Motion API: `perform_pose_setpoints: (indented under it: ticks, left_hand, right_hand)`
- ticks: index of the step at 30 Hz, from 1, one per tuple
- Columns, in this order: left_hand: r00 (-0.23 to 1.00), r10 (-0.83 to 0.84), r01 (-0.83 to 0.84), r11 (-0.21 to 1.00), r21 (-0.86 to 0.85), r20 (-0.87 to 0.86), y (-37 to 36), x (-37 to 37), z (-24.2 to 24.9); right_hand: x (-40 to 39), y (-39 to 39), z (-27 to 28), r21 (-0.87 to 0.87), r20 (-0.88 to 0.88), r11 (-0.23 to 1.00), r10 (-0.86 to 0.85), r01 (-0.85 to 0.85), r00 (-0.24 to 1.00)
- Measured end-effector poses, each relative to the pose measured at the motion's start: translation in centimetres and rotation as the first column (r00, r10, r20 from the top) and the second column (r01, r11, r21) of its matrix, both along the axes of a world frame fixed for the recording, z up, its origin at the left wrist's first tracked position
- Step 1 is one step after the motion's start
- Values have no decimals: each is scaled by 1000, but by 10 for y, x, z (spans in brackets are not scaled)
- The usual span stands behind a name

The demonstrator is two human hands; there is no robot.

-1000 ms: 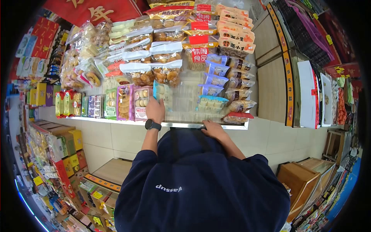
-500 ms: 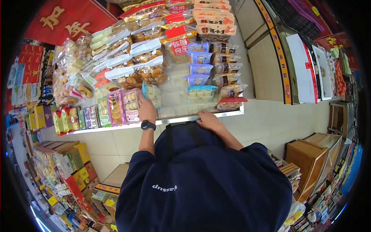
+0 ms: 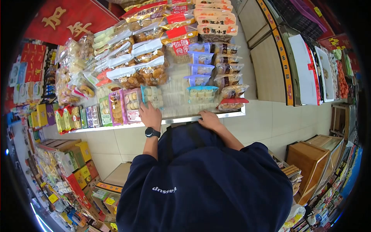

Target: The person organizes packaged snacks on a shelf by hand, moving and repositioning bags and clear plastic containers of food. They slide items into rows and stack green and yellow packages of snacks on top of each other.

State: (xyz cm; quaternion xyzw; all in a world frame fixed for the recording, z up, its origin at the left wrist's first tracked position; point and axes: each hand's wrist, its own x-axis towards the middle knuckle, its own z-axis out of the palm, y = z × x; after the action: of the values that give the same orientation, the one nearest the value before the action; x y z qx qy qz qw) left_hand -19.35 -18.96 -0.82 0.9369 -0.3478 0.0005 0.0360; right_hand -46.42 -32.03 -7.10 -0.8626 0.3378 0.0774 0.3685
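Observation:
My left hand (image 3: 150, 116), with a dark watch on its wrist, lies at the front edge of the display table (image 3: 179, 115). Its fingers are apart and point at the lower edge of a blue-edged pack of pale pastries (image 3: 152, 96); whether they touch it I cannot tell. Just left of them stands a pink-edged pack of round biscuits (image 3: 132, 102). My right hand (image 3: 209, 120) rests on the metal front rim, fingers spread, holding nothing. Beyond it are another light blue pack (image 3: 202, 94) and a red-edged bag (image 3: 231, 103).
Bags of brown snacks (image 3: 152, 71) fill the table's middle, with purple-topped bags (image 3: 201, 69) in a column to the right. A wooden cabinet (image 3: 307, 162) stands at the lower right. Stacked boxes (image 3: 83, 174) stand at the lower left.
My left hand has moved back toward me and slightly right, off the side of the blue-edged pack, and its fingers have spread. My right hand has stayed on the rim.

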Motion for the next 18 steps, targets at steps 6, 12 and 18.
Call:
perform_pose_setpoints:
  ticks: [6,12,18]
  left_hand:
    - [968,-237,249,951,-185,82,-26,-29,31]
    - [690,-723,665,624,-411,18,-106,-70,33]
    - [764,-583,610,793,14,-275,-128,-93,18]
  right_hand:
    - [-3,0,-1,9,33,999,-31,31,999]
    - [-5,0,-6,8,93,999,-32,31,995]
    - [-16,-2,-10,72,121,996,-54,46,991]
